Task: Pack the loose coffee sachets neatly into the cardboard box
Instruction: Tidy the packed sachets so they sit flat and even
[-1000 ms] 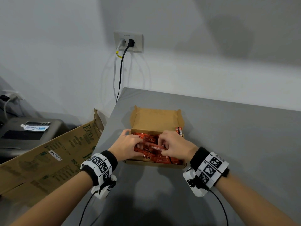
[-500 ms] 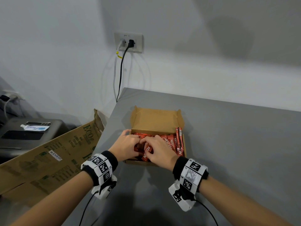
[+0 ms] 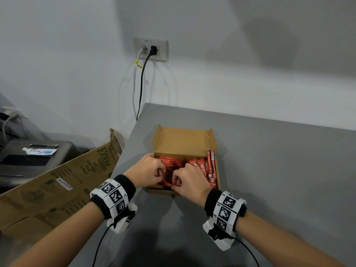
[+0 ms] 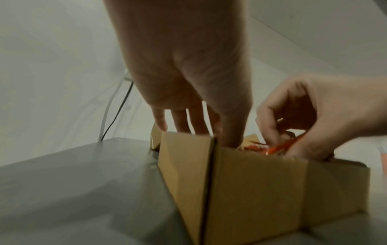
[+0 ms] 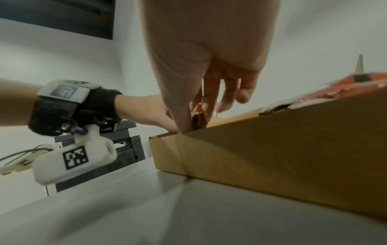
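A small open cardboard box (image 3: 185, 140) stands on the grey table (image 3: 279, 170), its lid flap raised at the back. Red coffee sachets (image 3: 205, 167) fill it; those on the right stand in a tidy row, those on the left lie loose. My left hand (image 3: 149, 171) reaches into the left half with curled fingers on the loose sachets (image 3: 169, 175). My right hand (image 3: 187, 180) pinches a red sachet (image 5: 199, 114) at the box's near middle. In the left wrist view my left fingers (image 4: 182, 119) dip behind the box wall (image 4: 261, 190), so their tips are hidden.
A large flattened carton (image 3: 57, 182) leans against the table's left edge. Beyond it sits a dark printer (image 3: 28, 160). Two cables (image 3: 140, 83) hang from a wall socket (image 3: 150, 49) behind the table. Cables trail from both wrist cameras toward me.
My right hand moved left from the box's right half to its near middle, uncovering the tidy row on the right. My left hand stayed in the left half.
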Available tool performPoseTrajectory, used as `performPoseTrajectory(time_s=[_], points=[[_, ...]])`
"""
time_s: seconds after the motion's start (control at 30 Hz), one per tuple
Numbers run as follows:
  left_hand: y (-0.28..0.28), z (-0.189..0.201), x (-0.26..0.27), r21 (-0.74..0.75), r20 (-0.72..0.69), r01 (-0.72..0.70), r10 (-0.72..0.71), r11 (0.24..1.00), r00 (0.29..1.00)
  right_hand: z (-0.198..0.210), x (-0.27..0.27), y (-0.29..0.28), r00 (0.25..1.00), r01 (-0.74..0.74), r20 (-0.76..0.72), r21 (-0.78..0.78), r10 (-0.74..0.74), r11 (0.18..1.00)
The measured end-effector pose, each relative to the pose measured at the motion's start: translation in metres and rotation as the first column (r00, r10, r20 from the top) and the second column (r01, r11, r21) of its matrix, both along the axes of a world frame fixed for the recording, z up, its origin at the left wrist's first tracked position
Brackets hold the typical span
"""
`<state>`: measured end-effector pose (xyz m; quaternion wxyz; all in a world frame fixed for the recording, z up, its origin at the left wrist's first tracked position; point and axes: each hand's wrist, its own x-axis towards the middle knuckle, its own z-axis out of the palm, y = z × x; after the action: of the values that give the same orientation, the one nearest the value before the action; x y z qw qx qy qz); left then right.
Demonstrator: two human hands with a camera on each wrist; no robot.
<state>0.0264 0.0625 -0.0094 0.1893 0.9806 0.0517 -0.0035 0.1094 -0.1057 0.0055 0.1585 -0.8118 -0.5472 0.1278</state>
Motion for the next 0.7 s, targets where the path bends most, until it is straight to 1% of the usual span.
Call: performPoseTrajectory(time_s=[0.07, 0.1, 0.2, 0.27, 0.33, 0.43, 0.57, 0.63, 0.7], points=[[0.002, 0.006, -0.003, -0.088, -0.032, 0.000, -0.003, 0.996, 0.999, 0.002, 0.002, 0.005, 0.999, 0.019, 0.034, -0.050, -0.017, 0.999], [0.002, 0.008, -0.004, -0.074, -0.048, 0.017, -0.021, 0.997, 0.999, 0.003, 0.002, 0.008, 0.999, 0.025, 0.043, -0.078, -0.021, 0.997], [-0.001, 0.007, -0.004, 0.133, -0.099, 0.072, -0.059, 0.988, 0.993, 0.001, 0.001, 0.016, 0.997, 0.026, 0.074, -0.144, -0.015, 0.989], [-0.002, 0.006, -0.003, 0.172, -0.120, 0.075, -0.055, 0.982, 0.991, 0.002, 0.001, 0.017, 0.997, 0.018, 0.074, -0.158, -0.007, 0.987], [-0.001, 0.003, -0.004, 0.196, -0.124, 0.070, -0.046, 0.978, 0.991, 0.007, 0.006, 0.014, 0.999, 0.015, 0.043, -0.156, -0.009, 0.988], [-0.002, 0.000, -0.006, 0.225, -0.119, 0.066, -0.040, 0.972, 0.992, 0.016, 0.020, 0.005, 1.000, 0.023, -0.004, -0.152, -0.024, 0.988], [-0.007, 0.001, -0.003, 0.248, -0.076, 0.067, -0.050, 0.966, 0.996, 0.017, 0.022, -0.005, 1.000, 0.016, 0.022, -0.212, -0.011, 0.977], [-0.011, 0.004, 0.001, 0.252, -0.031, 0.081, -0.076, 0.964, 0.997, 0.015, 0.020, -0.006, 0.999, 0.025, 0.037, -0.210, -0.018, 0.977], [-0.016, 0.005, 0.004, 0.227, -0.017, 0.113, -0.112, 0.967, 0.994, 0.013, 0.018, -0.005, 0.999, 0.025, 0.052, -0.204, -0.015, 0.979]])
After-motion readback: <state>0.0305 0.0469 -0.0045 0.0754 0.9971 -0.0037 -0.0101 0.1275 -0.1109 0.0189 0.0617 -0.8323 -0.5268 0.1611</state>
